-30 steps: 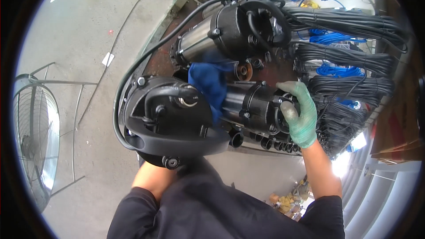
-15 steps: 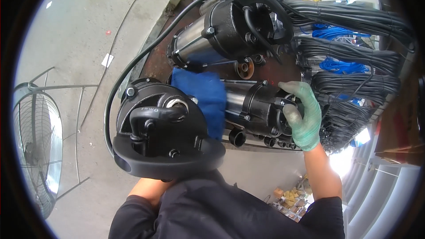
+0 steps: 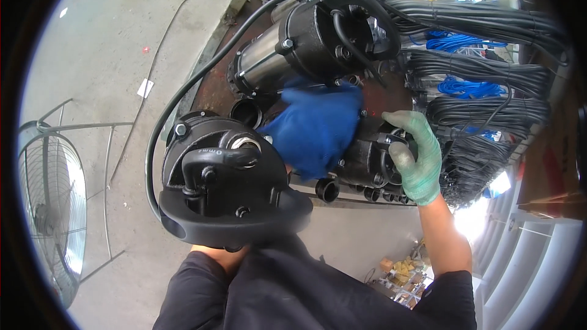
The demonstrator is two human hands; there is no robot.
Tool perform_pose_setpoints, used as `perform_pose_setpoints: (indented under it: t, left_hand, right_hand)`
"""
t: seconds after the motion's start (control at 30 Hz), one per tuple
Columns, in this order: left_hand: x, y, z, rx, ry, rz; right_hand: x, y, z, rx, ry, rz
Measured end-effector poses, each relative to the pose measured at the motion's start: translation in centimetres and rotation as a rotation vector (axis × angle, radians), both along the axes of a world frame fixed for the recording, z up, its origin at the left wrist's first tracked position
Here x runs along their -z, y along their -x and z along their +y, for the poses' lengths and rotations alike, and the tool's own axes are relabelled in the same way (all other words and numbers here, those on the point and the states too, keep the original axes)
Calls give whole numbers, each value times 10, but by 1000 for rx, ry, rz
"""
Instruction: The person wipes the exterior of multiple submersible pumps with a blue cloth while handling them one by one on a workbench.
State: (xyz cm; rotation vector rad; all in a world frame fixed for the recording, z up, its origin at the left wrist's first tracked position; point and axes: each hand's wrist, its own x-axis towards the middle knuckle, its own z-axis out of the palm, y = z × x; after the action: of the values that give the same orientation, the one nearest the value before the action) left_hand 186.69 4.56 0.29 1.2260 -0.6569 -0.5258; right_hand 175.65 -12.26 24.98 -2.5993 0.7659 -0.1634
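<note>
My right hand, in a pale green glove, is curved round the handle end of a lying black-and-steel pump. Bunched blue cloth, blurred by motion, covers part of that pump's steel body. From the lower edge my left forearm passes behind a nearer black pump, whose top and thick curved handle hide the hand. A bit of skin shows at the cloth's lower edge, so my left hand appears to hold the cloth; its fingers are hidden.
Beyond lies another pump, with a black cable looping left to the nearest one. Bundled black cables and blue cords line the right. A wire-caged fan stands left on the grey floor. Black pipe ends show low down.
The blue cloth has swept right along the lying pump and bunched up, uncovering a round black opening at its left. My right hand stays at the pump's end.
</note>
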Motion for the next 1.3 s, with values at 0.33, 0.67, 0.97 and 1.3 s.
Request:
perform_pose_setpoints:
  t: [0.33, 0.67, 0.97, 1.3]
  left_hand:
    - [-16, -1, -11, -26, 30, -58]
    - [-81, -1, -65, -82, 7, -370]
    - [-152, 22, -23, -183, -307, -976]
    - [-172, 32, -40, 51, -125, -317]
  right_hand:
    - [2, -2, 0, 4, 5, 2]
    - [5, 15, 2, 96, -63, -121]
    - [45, 18, -28, 15, -320, -625]
    - [26, 39, -15, 175, -932, -884]
